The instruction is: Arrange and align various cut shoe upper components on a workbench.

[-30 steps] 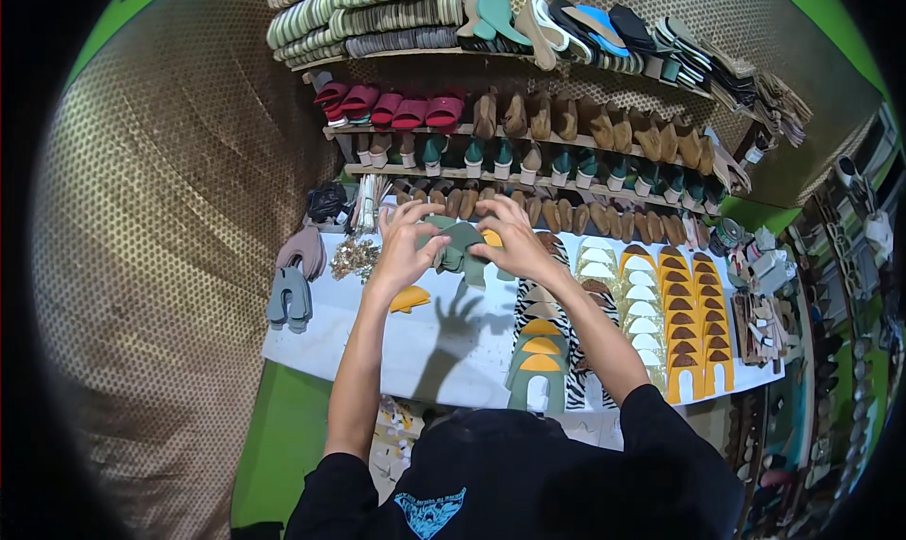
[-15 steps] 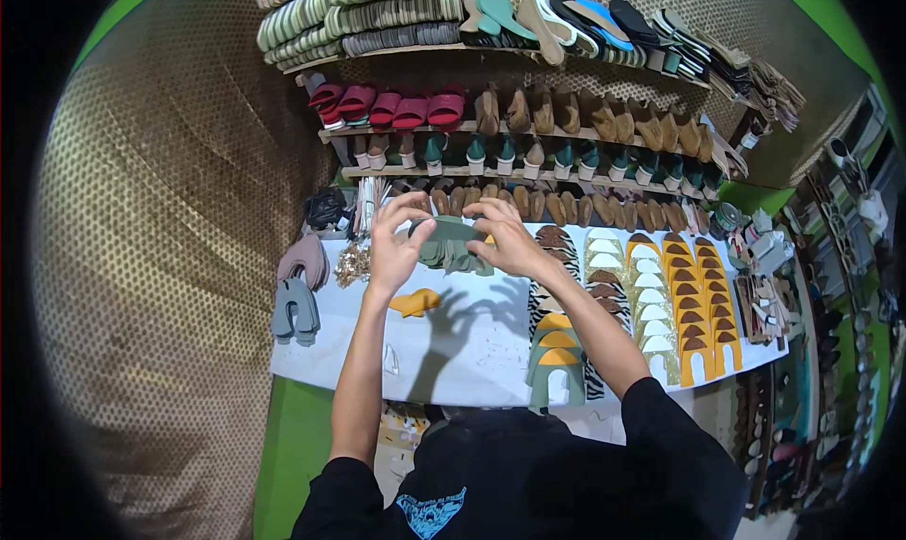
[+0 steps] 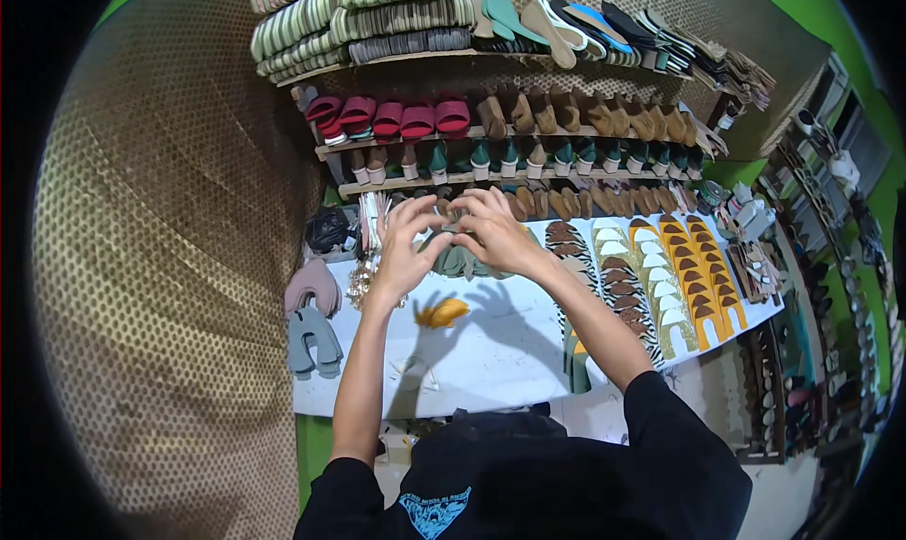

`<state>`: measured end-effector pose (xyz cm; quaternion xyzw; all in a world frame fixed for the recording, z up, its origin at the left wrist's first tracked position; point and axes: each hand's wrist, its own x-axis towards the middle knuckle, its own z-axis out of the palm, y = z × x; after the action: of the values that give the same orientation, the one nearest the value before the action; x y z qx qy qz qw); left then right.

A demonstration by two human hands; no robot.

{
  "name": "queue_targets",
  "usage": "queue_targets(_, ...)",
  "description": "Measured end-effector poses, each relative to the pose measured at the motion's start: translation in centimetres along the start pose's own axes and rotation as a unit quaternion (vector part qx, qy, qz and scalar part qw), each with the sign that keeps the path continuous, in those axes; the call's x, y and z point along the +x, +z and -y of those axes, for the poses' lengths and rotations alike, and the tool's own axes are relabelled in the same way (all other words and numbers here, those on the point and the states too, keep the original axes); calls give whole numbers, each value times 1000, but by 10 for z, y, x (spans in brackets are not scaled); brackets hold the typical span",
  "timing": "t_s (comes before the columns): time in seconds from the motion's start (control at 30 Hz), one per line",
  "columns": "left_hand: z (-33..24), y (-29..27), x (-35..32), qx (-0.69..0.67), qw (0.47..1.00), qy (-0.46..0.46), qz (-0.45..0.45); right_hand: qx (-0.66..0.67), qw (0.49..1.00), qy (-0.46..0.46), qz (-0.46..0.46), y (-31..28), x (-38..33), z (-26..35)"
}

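My left hand [image 3: 406, 255] and my right hand [image 3: 498, 235] are raised above the far part of the white table, facing each other. Their fingers are curved and apart, with the thumbs close together, and I see nothing held between them. Behind and below them lies a pile of green cut pieces [image 3: 460, 261], partly covered by the hands. A small heap of yellow pieces [image 3: 442, 312] rests nearer to me, between my forearms. Green arch-shaped pieces [image 3: 578, 366] at the front edge are partly hidden by my right forearm.
Grey [image 3: 314, 344] and pink arched pieces [image 3: 313, 288] sit at the left. Rows of yellow pieces with brown half-rounds [image 3: 703, 290] and zebra-striped pieces [image 3: 634, 299] cover the right side. Beyond stand shelves with red slippers [image 3: 417, 120], shoe forms and striped stacks [image 3: 396, 16].
My hands have drawn closer together, still raised and curved. The whole view has shifted and turned a little. The yellow heap stays on the table.
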<state>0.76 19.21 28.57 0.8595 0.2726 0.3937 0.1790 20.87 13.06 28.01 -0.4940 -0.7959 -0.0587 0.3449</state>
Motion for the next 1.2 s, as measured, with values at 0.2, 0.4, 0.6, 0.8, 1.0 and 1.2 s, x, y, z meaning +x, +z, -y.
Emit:
queue_targets(0.2, 31, -16, 3, -65, 997, -16, -29, 10, 998, 56, 26, 6, -6, 10)
queue_targets(0.4, 27, -17, -1, -81, 994, 36, 57, -38, 996, 79, 29, 7, -13, 30)
queue_targets(0.6, 30, -18, -12, -22, 994, 60, 83, -37, 994, 85, 49, 8, -14, 47)
queue_targets(0.8, 40, -27, -20, -47, 996, 17, 74, -11, 993, 100, 58, -2, -26, 42)
queue_targets(1.0, 55, -30, -31, 7, 998, -31, 62, 36, 992, 112, 55, -7, -28, 30)
queue_targets(1.2, 24, -15, -24, -58, 991, -33, 119, 22, 996, 82, 40, -11, -24, 26)
